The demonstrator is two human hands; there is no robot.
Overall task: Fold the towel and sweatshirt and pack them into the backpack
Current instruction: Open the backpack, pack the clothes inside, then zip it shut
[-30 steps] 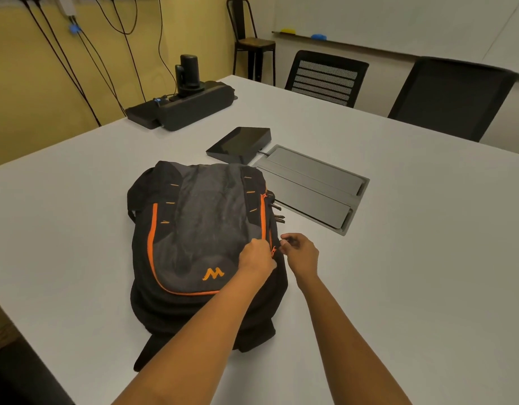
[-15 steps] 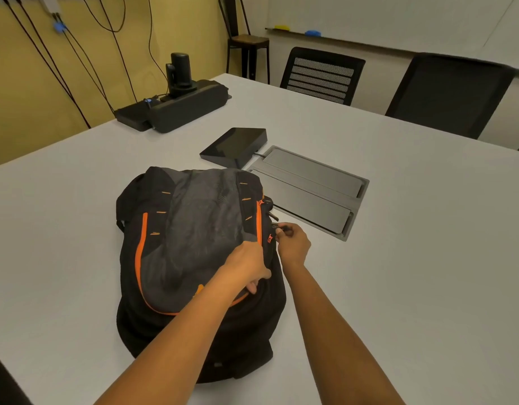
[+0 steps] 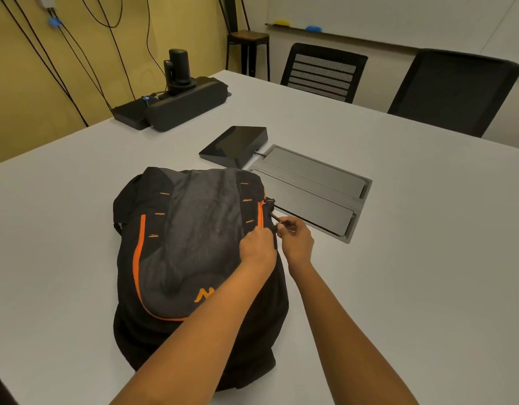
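A bulging black and grey backpack (image 3: 191, 247) with orange zips lies flat on the white table (image 3: 413, 287) in front of me. My left hand (image 3: 257, 245) presses and pinches the fabric at the backpack's right edge, beside the orange side zip. My right hand (image 3: 296, 239) sits just to the right of it, fingers closed on a black zipper pull (image 3: 277, 219) at the bag's right side. No towel or sweatshirt shows anywhere; the inside of the bag is hidden.
A grey flat panel (image 3: 311, 191) set in the table lies just right of the bag, with a black tablet-like device (image 3: 235, 144) behind it. A black speaker bar with a camera (image 3: 179, 103) stands at the far left edge. Black chairs (image 3: 322, 71) line the far side.
My right hand has moved up along the bag's right side with the zipper pull. My left hand shifted along the same edge and now grips higher up, uncovering the orange logo.
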